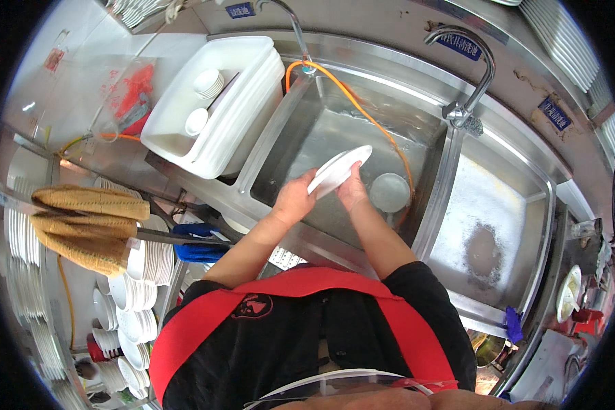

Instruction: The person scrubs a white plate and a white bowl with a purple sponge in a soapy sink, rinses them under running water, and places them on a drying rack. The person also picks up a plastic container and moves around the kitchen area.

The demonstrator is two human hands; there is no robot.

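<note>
Over the left sink basin (301,147), both my hands hold a white plate (342,169) tilted on its edge. My left hand (296,196) grips its left end, and my right hand (352,188) is closed on its right side. A second rim seems to show along the plate, but I cannot tell whether two are stacked. Below and to the right of my right hand, a round white dish (389,192) lies in the basin's water. An orange hose (369,115) runs from the left faucet (299,34) down into this basin.
The right basin (444,273) holds white suds. A white plastic tub (178,147) with small bowls (208,83) stands left of the sink. A curved faucet (482,82) rises between the basins. Brown towels (82,219) hang at left above stacked plates (137,324).
</note>
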